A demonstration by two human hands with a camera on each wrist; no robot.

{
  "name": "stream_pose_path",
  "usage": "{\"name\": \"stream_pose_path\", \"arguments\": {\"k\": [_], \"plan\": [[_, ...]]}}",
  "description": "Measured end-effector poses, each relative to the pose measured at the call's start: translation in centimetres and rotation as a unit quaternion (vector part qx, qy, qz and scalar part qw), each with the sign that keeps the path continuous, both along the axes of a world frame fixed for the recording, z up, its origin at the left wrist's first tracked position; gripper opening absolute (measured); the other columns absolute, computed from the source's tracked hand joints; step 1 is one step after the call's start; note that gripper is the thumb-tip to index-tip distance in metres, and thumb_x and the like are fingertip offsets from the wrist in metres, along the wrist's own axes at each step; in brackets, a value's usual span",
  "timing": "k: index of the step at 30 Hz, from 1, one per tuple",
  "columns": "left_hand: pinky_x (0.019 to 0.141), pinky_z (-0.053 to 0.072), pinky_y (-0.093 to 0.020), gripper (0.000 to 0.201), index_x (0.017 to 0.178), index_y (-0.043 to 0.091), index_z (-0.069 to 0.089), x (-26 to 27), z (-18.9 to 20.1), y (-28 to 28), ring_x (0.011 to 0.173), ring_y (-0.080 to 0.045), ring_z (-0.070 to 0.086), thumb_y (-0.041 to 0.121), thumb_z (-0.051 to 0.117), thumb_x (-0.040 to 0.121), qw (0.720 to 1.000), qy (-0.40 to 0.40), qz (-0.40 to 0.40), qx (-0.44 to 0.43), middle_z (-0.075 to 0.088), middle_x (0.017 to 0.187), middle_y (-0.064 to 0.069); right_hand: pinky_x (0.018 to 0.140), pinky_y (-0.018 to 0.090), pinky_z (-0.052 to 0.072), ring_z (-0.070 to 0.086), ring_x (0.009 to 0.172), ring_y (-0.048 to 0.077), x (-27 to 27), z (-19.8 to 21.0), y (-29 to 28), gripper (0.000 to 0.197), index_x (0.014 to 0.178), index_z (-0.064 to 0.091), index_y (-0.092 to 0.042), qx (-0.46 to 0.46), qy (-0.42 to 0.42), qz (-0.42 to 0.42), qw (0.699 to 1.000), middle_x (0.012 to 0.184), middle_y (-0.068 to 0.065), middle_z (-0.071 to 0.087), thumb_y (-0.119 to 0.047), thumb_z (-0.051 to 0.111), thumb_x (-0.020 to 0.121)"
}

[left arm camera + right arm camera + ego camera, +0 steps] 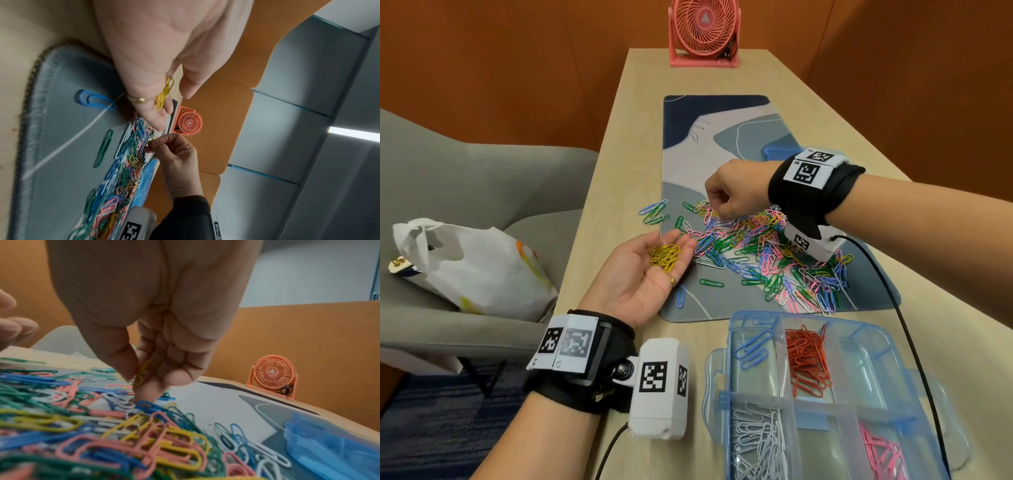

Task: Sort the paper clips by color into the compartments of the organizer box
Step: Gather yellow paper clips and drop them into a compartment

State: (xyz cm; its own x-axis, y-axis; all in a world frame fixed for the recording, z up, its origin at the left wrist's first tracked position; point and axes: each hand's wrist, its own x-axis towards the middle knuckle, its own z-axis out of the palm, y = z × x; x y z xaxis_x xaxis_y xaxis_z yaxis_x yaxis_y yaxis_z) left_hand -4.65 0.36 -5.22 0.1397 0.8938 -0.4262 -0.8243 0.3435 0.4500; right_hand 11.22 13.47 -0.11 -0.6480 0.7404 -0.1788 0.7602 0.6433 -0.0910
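Note:
A mixed heap of coloured paper clips [767,253] [127,431] [123,175] lies on the blue-grey desk mat [726,154]. My left hand [654,267] [160,91] lies palm up at the mat's left edge, fingers relaxed, carrying a bunch of yellow clips [665,257] [163,95]. My right hand [726,195] [141,378] hovers over the far side of the heap, thumb and forefinger pinching a yellow clip [139,378] [154,137]. The clear blue organizer box [753,346] sits near me, holding blue, red [808,359], white [760,442] and pink [883,455] clips in separate compartments.
A pink desk fan [704,32] [273,374] [189,121] stands at the table's far end. A blue lid [780,152] [333,447] lies behind my right wrist. A grey chair with a white plastic bag [472,263] is to the left. Black cables run across the table [914,349].

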Motion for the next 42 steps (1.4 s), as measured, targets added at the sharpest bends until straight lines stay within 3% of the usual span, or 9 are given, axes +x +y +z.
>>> {"name": "stream_pose_path", "arguments": {"k": [4,7,11,16,21,26,33,37,42], "plan": [[0.076,0.055,-0.043,0.025,0.097,-0.01,0.056,0.0,0.1,-0.1,0.098,-0.034,0.062,0.011,0.043,0.096,1.0,0.009,0.0,-0.001,0.067,0.087,-0.024,0.06,0.022,0.042,0.057,0.062,0.001,-0.1,1.2,-0.4,0.011,0.091,0.058,-0.015,-0.049,0.054,-0.009,0.997,0.07,-0.007,0.066,-0.006,0.058,0.083],[0.074,0.054,-0.045,0.027,0.098,-0.011,0.057,0.2,0.3,-0.1,0.098,-0.035,0.062,0.012,0.042,0.098,1.0,0.007,-0.006,-0.005,0.067,0.089,-0.025,0.06,0.014,0.045,0.06,0.062,-0.002,-1.0,2.6,-2.1,0.015,0.099,0.056,-0.017,-0.092,0.104,0.024,0.99,0.076,-0.007,0.071,-0.01,0.061,0.086],[0.073,0.054,-0.05,0.033,0.117,-0.013,0.051,0.3,0.1,-0.1,0.118,-0.035,0.055,0.012,0.038,0.099,0.999,-0.032,0.008,-0.001,0.06,0.118,-0.026,0.058,0.006,0.04,0.056,0.059,-0.004,-2.8,3.5,-4.9,0.01,0.095,0.068,-0.016,-0.116,0.088,0.103,0.984,0.071,-0.009,0.068,-0.013,0.066,0.085],[0.076,0.053,-0.051,0.029,0.109,-0.013,0.055,0.7,0.5,-0.4,0.116,-0.033,0.056,0.0,0.044,0.085,0.999,-0.02,-0.024,0.024,0.064,0.104,-0.024,0.061,0.005,0.038,0.052,0.058,-0.012,-3.6,2.9,-6.0,0.017,0.101,0.073,-0.019,-0.105,0.072,0.141,0.982,0.061,-0.022,0.056,-0.016,0.065,0.086],[0.07,0.055,-0.05,0.03,0.101,-0.016,0.053,0.9,0.4,-0.4,0.113,-0.036,0.056,0.007,0.034,0.1,0.999,-0.043,-0.01,-0.016,0.063,0.105,-0.025,0.058,0.006,0.04,0.056,0.058,-0.003,-1.3,3.5,-4.6,0.018,0.098,0.074,-0.019,-0.073,0.077,0.074,0.992,0.072,-0.005,0.07,-0.013,0.063,0.086],[0.07,0.056,-0.041,0.029,0.103,-0.014,0.055,0.8,0.4,-0.5,0.11,-0.032,0.057,0.007,0.036,0.099,0.999,-0.031,-0.02,-0.014,0.063,0.106,-0.024,0.057,0.01,0.036,0.057,0.073,0.007,3.0,2.5,-1.7,0.02,0.097,0.074,-0.014,0.008,-0.017,-0.026,0.999,0.088,-0.003,0.07,-0.006,0.06,0.086],[0.073,0.057,-0.04,0.028,0.104,-0.013,0.055,0.8,0.3,-0.6,0.104,-0.032,0.06,0.008,0.037,0.099,1.0,-0.012,-0.017,-0.007,0.062,0.106,-0.025,0.07,0.023,0.04,0.058,0.08,0.014,4.8,0.7,-0.8,0.021,0.101,0.07,-0.016,-0.018,-0.051,-0.065,0.996,0.079,-0.007,0.063,-0.005,0.066,0.083],[0.074,0.056,-0.041,0.027,0.102,-0.012,0.056,0.8,0.2,-0.6,0.105,-0.034,0.06,0.008,0.038,0.098,1.0,-0.012,-0.016,-0.007,0.062,0.107,-0.026,0.071,0.022,0.037,0.054,0.082,0.013,4.8,0.1,-0.6,0.019,0.102,0.068,-0.014,-0.02,-0.063,-0.068,0.996,0.084,-0.007,0.058,-0.009,0.069,0.083],[0.073,0.057,-0.042,0.027,0.104,-0.012,0.055,0.8,0.2,-0.5,0.104,-0.034,0.06,0.008,0.037,0.099,1.0,-0.009,-0.016,-0.007,0.061,0.109,-0.026,0.06,0.023,0.039,0.054,0.076,0.013,4.9,0.0,-0.5,0.006,0.089,0.067,-0.013,-0.009,-0.055,-0.064,0.996,0.08,-0.005,0.059,-0.014,0.068,0.083]]}}
